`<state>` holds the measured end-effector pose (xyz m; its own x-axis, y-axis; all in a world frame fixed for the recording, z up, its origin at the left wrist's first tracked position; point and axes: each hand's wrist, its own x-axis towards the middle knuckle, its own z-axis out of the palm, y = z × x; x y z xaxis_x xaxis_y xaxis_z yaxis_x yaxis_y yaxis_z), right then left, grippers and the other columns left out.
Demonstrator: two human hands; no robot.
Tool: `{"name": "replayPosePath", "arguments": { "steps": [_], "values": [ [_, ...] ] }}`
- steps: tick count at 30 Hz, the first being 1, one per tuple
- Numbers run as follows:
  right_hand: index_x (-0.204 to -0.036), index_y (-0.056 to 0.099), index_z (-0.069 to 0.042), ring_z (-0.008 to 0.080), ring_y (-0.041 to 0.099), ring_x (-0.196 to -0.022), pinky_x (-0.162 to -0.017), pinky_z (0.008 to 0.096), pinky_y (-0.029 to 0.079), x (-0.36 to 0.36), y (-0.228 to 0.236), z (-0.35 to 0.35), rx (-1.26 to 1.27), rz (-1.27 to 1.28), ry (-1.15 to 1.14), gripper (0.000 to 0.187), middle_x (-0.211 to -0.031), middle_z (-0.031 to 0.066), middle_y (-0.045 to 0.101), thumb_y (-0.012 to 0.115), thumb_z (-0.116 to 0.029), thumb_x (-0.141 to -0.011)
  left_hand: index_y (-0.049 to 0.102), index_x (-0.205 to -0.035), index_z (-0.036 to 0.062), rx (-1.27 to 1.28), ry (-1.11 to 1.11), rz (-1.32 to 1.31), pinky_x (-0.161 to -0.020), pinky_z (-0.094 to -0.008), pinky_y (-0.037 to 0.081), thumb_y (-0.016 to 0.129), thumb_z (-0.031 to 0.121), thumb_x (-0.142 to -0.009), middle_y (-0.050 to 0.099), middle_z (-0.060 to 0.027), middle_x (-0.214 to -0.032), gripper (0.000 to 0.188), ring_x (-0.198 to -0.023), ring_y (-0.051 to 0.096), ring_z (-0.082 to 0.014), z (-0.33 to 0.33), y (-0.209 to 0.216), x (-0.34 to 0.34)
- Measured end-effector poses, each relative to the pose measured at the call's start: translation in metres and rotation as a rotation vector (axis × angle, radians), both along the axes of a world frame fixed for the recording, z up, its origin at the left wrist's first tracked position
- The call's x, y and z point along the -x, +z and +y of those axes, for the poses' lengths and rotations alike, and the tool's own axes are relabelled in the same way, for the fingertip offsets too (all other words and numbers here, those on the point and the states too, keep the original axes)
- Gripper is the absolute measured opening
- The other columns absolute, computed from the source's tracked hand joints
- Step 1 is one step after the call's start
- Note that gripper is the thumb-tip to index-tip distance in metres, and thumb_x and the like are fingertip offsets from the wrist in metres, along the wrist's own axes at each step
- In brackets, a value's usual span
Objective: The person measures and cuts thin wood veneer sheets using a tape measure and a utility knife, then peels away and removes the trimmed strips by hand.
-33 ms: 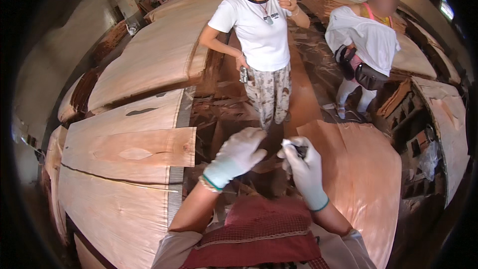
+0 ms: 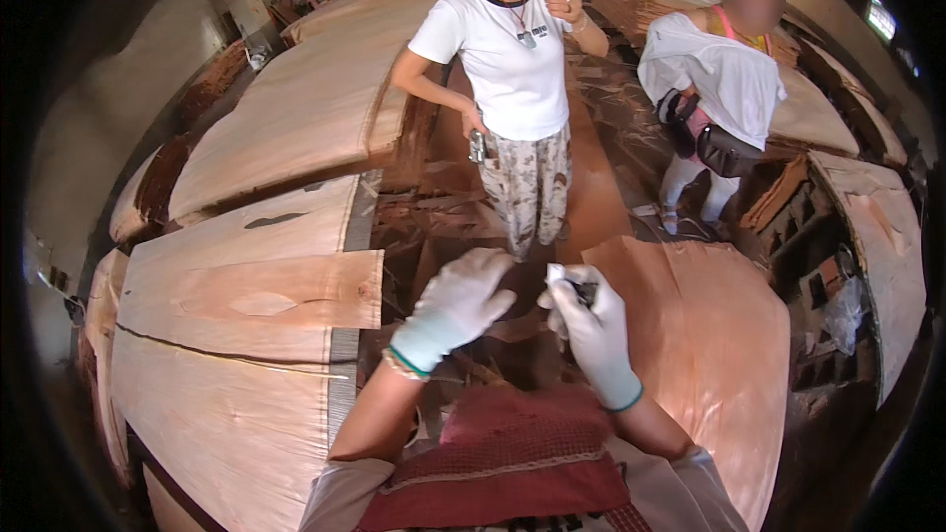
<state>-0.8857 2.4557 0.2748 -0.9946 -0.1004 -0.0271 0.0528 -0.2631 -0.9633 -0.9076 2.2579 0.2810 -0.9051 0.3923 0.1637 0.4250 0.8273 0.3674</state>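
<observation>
Both my hands wear white knit gloves with green-edged cuffs, held up in front of my red apron (image 2: 503,458). My left hand (image 2: 455,303) has its fingers stretched out and its thumb apart, and nothing shows in it. Closed around a small dark object (image 2: 585,292) is my right hand (image 2: 597,337). A small white piece (image 2: 555,274) sticks out by the thumb and fingertips of that hand. The dark object's kind is hidden by the fingers. A gap separates the two hands.
Wood veneer sheets (image 2: 217,374) lie stacked at left, with a loose strip (image 2: 305,291) on top. Another veneer stack (image 2: 705,335) stands close at right. A person in a white T-shirt (image 2: 517,69) faces me; another person (image 2: 714,89) stands farther right. Veneer scraps (image 2: 434,207) litter the floor.
The view has shifted a little. My left hand has moved slightly left, away from the right one. More of the white piece at my right fingertips shows.
</observation>
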Motion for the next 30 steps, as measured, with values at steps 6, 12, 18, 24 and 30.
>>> {"name": "replayPosePath", "arguments": {
  "steps": [6,12,18,24,30],
  "values": [
    [-0.1,0.059,-0.003,0.0042,0.053,-0.057,-0.048,0.0197,0.039,-0.012,-0.016,-0.025,0.006,0.06,0.182,0.013,-0.077,0.0026,0.064,0.06,-0.016,-0.096,0.055,-0.119,0.002,-0.025,0.047,0.063,-0.091,-0.0455,0.049,0.062,0.027,-0.085,0.06,-0.0201,-0.117,0.043,-0.107,0.058,-0.0388,-0.03,-0.019,-0.034],
    [-0.106,0.06,-0.002,0.0043,0.052,-0.057,-0.049,0.0185,0.039,-0.015,-0.008,-0.043,0.028,0.032,0.182,0.015,-0.075,0.0032,0.063,0.06,-0.013,-0.096,0.054,-0.12,0.0027,-0.024,0.055,-0.048,-0.091,-0.0458,0.048,0.062,0.029,-0.086,0.059,-0.02,-0.119,0.043,-0.109,0.058,-0.0391,-0.039,-0.037,-0.05],
    [-0.108,0.057,-0.003,0.0036,0.051,-0.057,-0.051,0.0193,0.04,-0.015,-0.01,-0.061,0.054,0.103,0.287,0.015,-0.078,0.0018,0.062,0.059,-0.012,-0.096,0.055,-0.112,0.003,-0.013,0.01,-0.277,-0.088,-0.0477,0.047,0.057,0.035,-0.087,0.061,-0.0202,-0.107,0.04,-0.104,0.058,-0.0391,-0.032,-0.048,-0.055],
    [-0.103,0.056,-0.002,0.0031,0.05,-0.058,-0.052,0.0198,0.041,-0.018,-0.016,-0.067,0.003,0.082,0.317,0.011,-0.078,0.0014,0.062,0.058,-0.011,-0.097,0.053,-0.108,0.0004,-0.123,0.044,-0.201,-0.085,-0.0474,0.047,0.058,0.03,-0.091,0.059,-0.0238,-0.104,0.035,-0.097,0.058,-0.0413,-0.032,-0.067,-0.062],
    [-0.102,0.054,-0.005,0.0045,0.049,-0.054,-0.047,0.0197,0.038,0.0,-0.022,-0.063,-0.06,0.019,0.241,0.007,-0.077,0.0037,0.061,0.055,-0.01,-0.098,0.056,-0.118,0.0018,-0.261,0.134,-0.312,-0.091,-0.0472,0.045,0.059,0.032,-0.088,0.06,-0.0201,-0.115,0.042,-0.109,0.055,-0.0397,-0.046,-0.107,-0.094]
  ]
}}
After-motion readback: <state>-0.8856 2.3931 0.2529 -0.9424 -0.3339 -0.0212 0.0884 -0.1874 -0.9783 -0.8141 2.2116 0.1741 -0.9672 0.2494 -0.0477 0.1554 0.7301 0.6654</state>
